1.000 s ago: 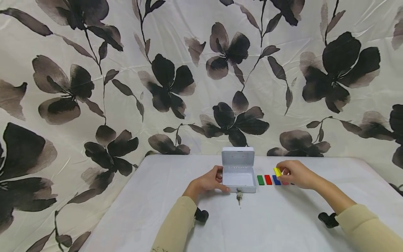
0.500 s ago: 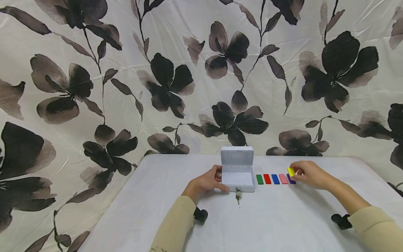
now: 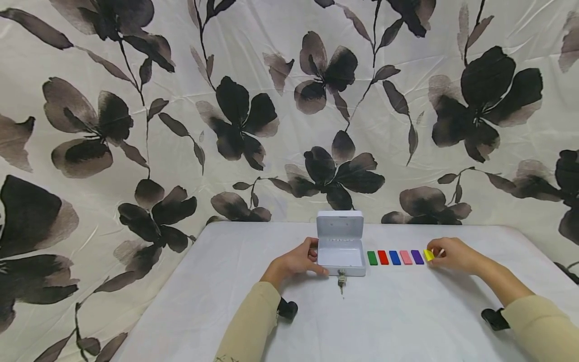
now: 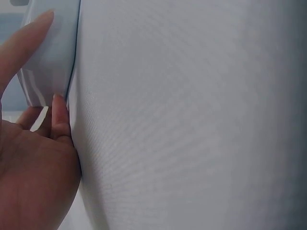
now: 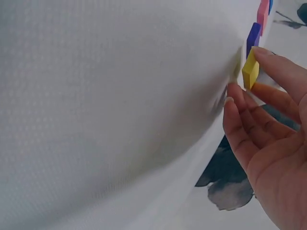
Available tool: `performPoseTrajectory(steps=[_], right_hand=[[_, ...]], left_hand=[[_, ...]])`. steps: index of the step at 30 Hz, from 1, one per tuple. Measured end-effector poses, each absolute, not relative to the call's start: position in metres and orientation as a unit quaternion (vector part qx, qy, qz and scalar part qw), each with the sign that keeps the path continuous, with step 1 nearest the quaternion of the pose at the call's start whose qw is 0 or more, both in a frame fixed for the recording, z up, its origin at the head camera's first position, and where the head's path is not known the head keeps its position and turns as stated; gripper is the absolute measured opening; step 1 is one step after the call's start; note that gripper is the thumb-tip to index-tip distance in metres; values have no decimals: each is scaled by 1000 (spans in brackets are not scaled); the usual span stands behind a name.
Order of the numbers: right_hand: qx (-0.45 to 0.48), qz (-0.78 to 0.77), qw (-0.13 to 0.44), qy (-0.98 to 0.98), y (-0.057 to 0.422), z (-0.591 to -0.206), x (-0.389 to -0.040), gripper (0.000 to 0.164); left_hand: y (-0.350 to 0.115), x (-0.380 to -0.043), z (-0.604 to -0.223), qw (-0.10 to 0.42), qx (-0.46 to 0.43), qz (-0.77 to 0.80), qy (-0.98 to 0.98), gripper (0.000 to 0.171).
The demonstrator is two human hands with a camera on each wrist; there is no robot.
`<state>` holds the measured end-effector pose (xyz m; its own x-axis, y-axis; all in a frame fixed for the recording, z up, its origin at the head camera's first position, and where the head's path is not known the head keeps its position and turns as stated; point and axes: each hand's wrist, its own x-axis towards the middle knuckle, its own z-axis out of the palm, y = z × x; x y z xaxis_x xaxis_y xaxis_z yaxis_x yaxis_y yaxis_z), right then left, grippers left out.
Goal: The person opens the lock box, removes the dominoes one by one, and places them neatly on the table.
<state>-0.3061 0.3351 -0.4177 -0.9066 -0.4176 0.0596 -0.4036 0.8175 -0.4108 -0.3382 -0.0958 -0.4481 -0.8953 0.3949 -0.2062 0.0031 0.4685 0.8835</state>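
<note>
An open white metal cash box (image 3: pixel 341 251) with its lid (image 3: pixel 340 225) raised stands on the table, a key (image 3: pixel 342 279) hanging from its front lock. My left hand (image 3: pixel 296 260) grips the box's left end, thumb at the front corner and fingers along the side. At the right end of a row of coloured blocks, my right hand (image 3: pixel 454 255) pinches a yellow block (image 5: pixel 250 69) between thumb and finger. The row holds green (image 3: pixel 372 258), red (image 3: pixel 383 258), blue (image 3: pixel 394 258), pink (image 3: pixel 405 257) and purple (image 3: pixel 417 257) blocks. The yellow one is beside the purple one.
A white cloth covers the table (image 3: pixel 384 317). Behind it hangs a white fabric (image 3: pixel 271 40) printed with dark flowers. Black wrist cameras sit under both sleeves (image 3: pixel 251 319).
My right hand has carried the yellow block rightward past the pink and purple blocks and lowered it beside the purple one. My left hand stays on the cash box.
</note>
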Motion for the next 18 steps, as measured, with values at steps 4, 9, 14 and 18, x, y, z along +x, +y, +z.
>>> performPoseTrajectory(steps=[4, 9, 14, 18], right_hand=[[-210, -210, 22, 955, 339, -420, -309, 31], [-206, -212, 27, 955, 339, -422, -310, 29], [-194, -212, 35, 957, 338, -423, -312, 29], [-190, -208, 36, 959, 337, -422, -314, 30]], left_hand=[[-94, -338, -447, 193, 124, 502, 834, 90], [-92, -338, -445, 193, 133, 503, 832, 90], [-92, -338, -445, 195, 128, 505, 831, 90], [-93, -337, -443, 191, 129, 499, 835, 89]])
